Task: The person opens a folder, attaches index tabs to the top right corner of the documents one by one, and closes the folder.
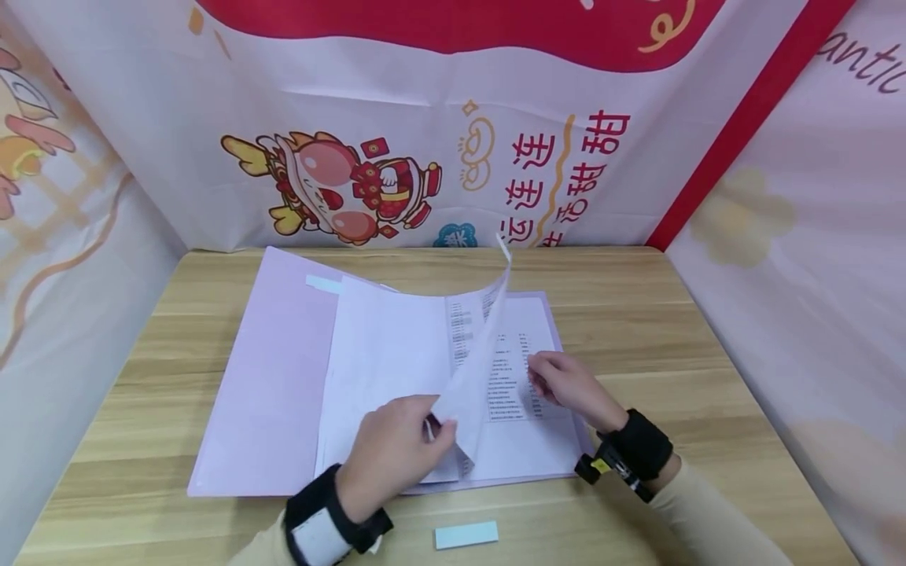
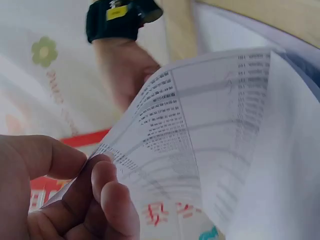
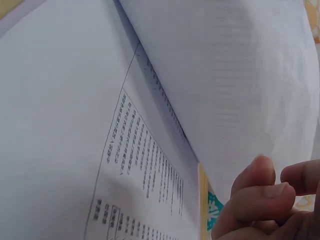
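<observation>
A lilac folder (image 1: 269, 393) lies open on the wooden table (image 1: 708, 354) with white sheets stacked inside. My left hand (image 1: 433, 428) pinches the lower corner of a printed sheet (image 1: 481, 346) between thumb and fingers (image 2: 100, 175). That sheet (image 2: 200, 125) is lifted and curls upward over the stack. My right hand (image 1: 541, 383) rests with loosely curled fingers (image 3: 265, 192) on the printed page (image 3: 140, 150) beneath, on the folder's right side, and holds nothing. The raised sheet (image 3: 240, 75) arches above that hand.
A small pale blue strip (image 1: 465, 534) lies near the table's front edge, between my wrists. Another pale strip (image 1: 323, 284) sits at the folder's upper left. Printed fabric walls (image 1: 425, 118) close in the table at the back and on both sides.
</observation>
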Demonstrator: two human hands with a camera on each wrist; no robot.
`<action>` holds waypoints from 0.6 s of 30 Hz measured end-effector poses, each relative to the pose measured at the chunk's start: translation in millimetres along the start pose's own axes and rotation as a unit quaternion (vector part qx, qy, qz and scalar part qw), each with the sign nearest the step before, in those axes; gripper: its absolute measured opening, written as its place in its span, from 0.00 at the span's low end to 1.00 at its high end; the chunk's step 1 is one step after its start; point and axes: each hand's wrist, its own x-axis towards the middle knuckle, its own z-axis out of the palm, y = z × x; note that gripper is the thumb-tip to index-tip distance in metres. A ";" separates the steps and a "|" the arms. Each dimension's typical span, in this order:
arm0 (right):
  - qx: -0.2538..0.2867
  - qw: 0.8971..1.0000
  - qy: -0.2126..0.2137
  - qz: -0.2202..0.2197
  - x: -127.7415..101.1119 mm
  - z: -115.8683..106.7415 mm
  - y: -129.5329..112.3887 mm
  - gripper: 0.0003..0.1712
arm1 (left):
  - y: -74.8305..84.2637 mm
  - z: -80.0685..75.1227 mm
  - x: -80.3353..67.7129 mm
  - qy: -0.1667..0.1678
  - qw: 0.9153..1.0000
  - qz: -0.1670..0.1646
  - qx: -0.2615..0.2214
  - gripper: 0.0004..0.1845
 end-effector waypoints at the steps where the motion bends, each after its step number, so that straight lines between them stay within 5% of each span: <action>1: -0.012 1.000 0.000 -0.009 2.8 2.3 -2.4 0.24 | -2.5 -4.0 -3.6 0.005 1.000 -0.010 0.001 0.05; 13: -0.134 0.982 -0.008 -0.130 36.9 47.3 -38.3 0.19 | -38.9 -24.3 -53.0 0.014 0.992 -0.123 0.012 0.12; 18: -0.175 0.970 -0.007 -0.166 53.6 73.2 -51.5 0.17 | -43.9 -24.1 -64.3 0.013 0.990 -0.143 0.008 0.16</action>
